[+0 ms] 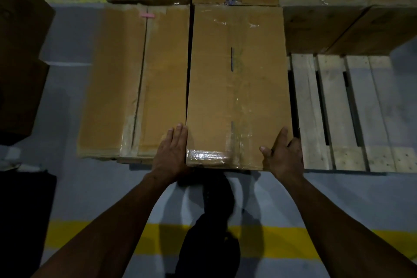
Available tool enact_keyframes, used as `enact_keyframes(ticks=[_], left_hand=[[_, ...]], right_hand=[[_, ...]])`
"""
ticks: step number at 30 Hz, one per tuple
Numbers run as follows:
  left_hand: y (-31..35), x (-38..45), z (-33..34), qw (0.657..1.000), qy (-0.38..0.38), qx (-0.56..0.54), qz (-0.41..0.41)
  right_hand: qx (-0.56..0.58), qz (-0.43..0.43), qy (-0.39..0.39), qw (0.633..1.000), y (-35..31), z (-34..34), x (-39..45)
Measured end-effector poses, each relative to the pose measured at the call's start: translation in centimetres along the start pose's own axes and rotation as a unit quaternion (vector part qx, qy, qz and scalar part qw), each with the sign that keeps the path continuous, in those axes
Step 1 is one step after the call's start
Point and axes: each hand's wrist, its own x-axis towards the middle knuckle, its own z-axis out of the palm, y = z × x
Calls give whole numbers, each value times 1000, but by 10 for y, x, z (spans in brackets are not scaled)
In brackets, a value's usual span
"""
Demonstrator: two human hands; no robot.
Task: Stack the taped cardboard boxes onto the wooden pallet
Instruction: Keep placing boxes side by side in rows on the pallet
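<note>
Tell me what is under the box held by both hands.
The taped box between the left hand and right hand covers what is underneath. Bare wooden pallet slats show beside it.

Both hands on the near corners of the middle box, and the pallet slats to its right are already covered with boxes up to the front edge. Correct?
Not quite. In the head view the left hand and right hand are at the middle box's near corners, but the pallet slats to its right are bare up front.
</note>
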Motion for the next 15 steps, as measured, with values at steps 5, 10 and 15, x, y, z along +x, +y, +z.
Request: enact_keyframes(ticks=[5, 10, 15], left_hand=[[5, -3, 1, 1000, 4, -2, -15], [4, -2, 12, 999, 26, -38, -15], [3, -2, 16, 998, 46, -46, -8]], right_hand=[[10, -10, 0, 1000, 1, -1, 2], [15, -12, 22, 1000, 1, 2, 2], [-8, -37, 29, 999, 4, 3, 4]])
